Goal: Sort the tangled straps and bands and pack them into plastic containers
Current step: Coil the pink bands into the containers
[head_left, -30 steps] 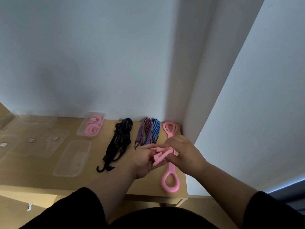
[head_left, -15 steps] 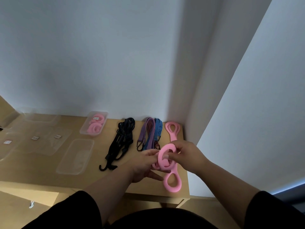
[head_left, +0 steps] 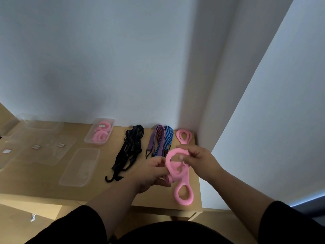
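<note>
Above the wooden tabletop (head_left: 44, 184), my left hand (head_left: 151, 173) and right hand (head_left: 198, 159) both pinch the soft pink figure-eight band (head_left: 173, 166), now rolled from a flat fold into a coil, ready for the clear plastic container (head_left: 80, 167).

I take this for a plain room in a home, used as a sorting corner. From my view a light wooden table (head_left: 44, 184) is pushed into a corner of bare white walls (head_left: 105, 59) at twelve o'clock. Clear plastic containers (head_left: 80, 167) at ten o'clock and household straps (head_left: 130, 150) laid in rows show it; nothing looks industrial.
</note>
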Tool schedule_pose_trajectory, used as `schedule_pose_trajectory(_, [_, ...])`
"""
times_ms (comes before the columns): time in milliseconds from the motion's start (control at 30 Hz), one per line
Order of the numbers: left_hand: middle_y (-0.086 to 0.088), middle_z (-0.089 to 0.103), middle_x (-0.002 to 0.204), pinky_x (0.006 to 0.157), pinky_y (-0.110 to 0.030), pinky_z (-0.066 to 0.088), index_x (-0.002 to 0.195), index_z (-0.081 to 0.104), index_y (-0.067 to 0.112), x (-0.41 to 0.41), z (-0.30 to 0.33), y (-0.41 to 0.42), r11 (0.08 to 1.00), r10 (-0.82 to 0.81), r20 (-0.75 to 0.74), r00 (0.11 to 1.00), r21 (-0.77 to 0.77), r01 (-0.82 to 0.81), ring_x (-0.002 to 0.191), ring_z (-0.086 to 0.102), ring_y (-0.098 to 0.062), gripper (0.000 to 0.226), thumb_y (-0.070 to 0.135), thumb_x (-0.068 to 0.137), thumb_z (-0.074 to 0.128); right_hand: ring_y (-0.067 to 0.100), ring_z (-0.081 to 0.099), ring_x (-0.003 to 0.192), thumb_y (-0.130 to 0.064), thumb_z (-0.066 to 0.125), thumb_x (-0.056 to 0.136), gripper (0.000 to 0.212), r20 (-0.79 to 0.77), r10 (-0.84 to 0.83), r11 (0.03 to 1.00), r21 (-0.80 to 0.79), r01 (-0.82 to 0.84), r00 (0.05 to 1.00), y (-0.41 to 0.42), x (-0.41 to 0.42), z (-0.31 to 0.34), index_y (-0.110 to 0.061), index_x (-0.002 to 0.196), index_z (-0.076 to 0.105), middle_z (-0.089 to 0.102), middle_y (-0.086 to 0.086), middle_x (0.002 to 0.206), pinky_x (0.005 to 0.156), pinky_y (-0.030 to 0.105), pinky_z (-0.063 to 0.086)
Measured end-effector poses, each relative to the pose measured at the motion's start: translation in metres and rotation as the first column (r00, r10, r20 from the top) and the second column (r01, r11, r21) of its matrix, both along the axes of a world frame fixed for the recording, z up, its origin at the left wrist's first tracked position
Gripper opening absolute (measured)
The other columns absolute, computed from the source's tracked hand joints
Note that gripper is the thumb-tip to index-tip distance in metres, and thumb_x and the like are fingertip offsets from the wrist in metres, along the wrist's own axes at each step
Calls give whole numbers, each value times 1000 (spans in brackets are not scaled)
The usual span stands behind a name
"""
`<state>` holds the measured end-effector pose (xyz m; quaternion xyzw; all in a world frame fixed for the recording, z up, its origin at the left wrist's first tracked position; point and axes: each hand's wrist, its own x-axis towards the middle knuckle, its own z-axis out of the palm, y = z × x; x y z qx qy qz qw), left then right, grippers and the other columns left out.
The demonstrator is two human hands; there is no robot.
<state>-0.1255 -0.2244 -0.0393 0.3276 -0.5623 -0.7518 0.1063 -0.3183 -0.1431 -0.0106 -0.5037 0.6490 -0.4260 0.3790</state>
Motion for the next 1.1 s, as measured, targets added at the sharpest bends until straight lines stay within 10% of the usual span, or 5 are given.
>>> schedule_pose_trajectory(167, [-17,69,114,82,-38,59,119,68,8,3,-4,-6,998,5,-140,990,65,4,98,68,-25,24,7,97,58,0,67,96,-31,56,101,22,-103,9,994,113,2,995,-1,-1,-4,-34,112,75,73,-23,98,86,18,54])
schedule_pose_trajectory(367, [-18,66,118,81,-38,58,123,67,8,2,-9,-7,989,-6,-237,972,142,40,99,65,-26,30,12,94,61,17,70,86,-26,69,93,12,187,-126,980,173,94,974,-6,2,-1,-23,96,80,75,1,92,75,24,56])
schedule_pose_trajectory(533, [-16,69,113,78,-35,60,115,72,13,-1,-9,-7,983,-18,-244,970,173,61,96,67,-26,27,5,92,61,13,59,67,-20,72,90,8,5,-176,979,107,174,984,-12,6,-1,-21,83,69,61,-8,68,57,22,50])
schedule_pose_trajectory(800, [-24,66,119,84,-41,58,119,70,8,0,-6,-11,992,25,-206,978,125,1,102,65,-31,38,20,83,71,4,56,87,-23,53,102,24,-281,-41,999,-29,34,959,-8,13,-8,-36,96,72,62,-16,87,79,30,52])
schedule_pose_trajectory(1100, [-14,68,120,80,-38,60,133,55,8,6,-9,-9,921,256,-351,901,371,-117,103,68,-28,48,14,86,62,4,50,107,-34,69,93,31,-157,110,987,-98,-126,982,-10,20,-7,-38,124,65,58,-2,113,87,12,43])
